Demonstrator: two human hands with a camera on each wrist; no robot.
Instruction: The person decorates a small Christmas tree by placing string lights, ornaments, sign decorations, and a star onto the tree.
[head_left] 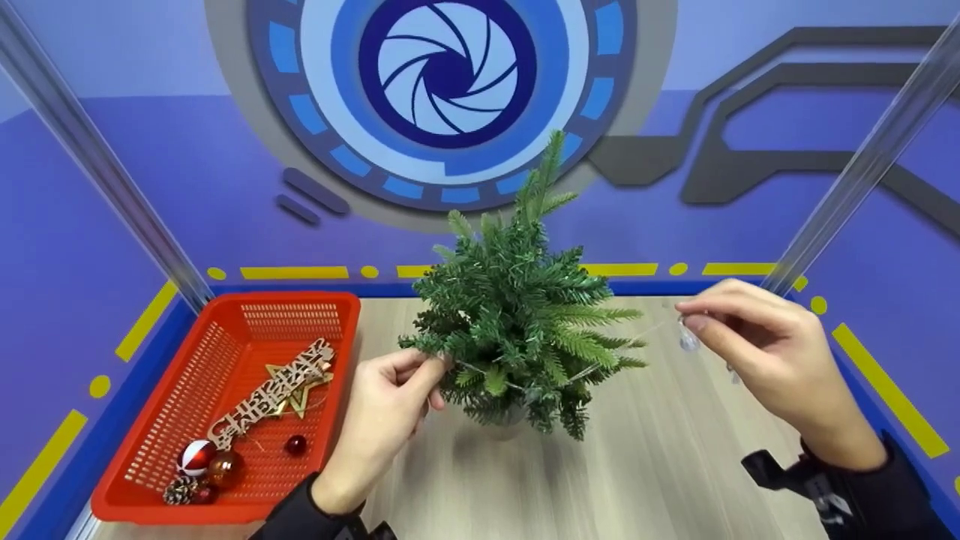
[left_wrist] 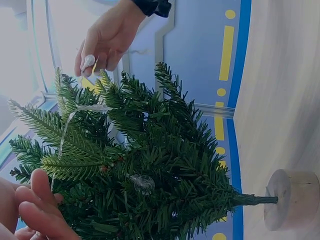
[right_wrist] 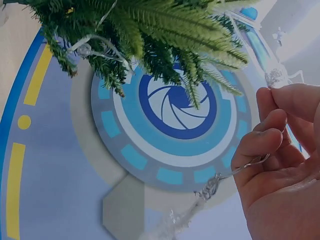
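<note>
A small green artificial Christmas tree [head_left: 510,292] stands upright on the table, its round wooden base [left_wrist: 295,200] showing in the left wrist view. A clear string of lights [left_wrist: 92,108] runs across its branches. At the tree's left side, my left hand [head_left: 394,390] pinches the strand among the branch tips. My right hand [head_left: 761,349], off to the right, grips the string of lights between thumb and index finger by a clear bulb [right_wrist: 276,77]. More strand, with another clear bulb [right_wrist: 210,187], trails from the curled fingers of that hand.
Left of the tree sits a red plastic basket [head_left: 346,352]. Inside are a wooden lettered sign [head_left: 266,394], a gold star [head_left: 300,397], a pinecone [head_left: 180,490] and several baubles. A patterned blue-purple wall [head_left: 390,247] stands close behind, with panels on both sides.
</note>
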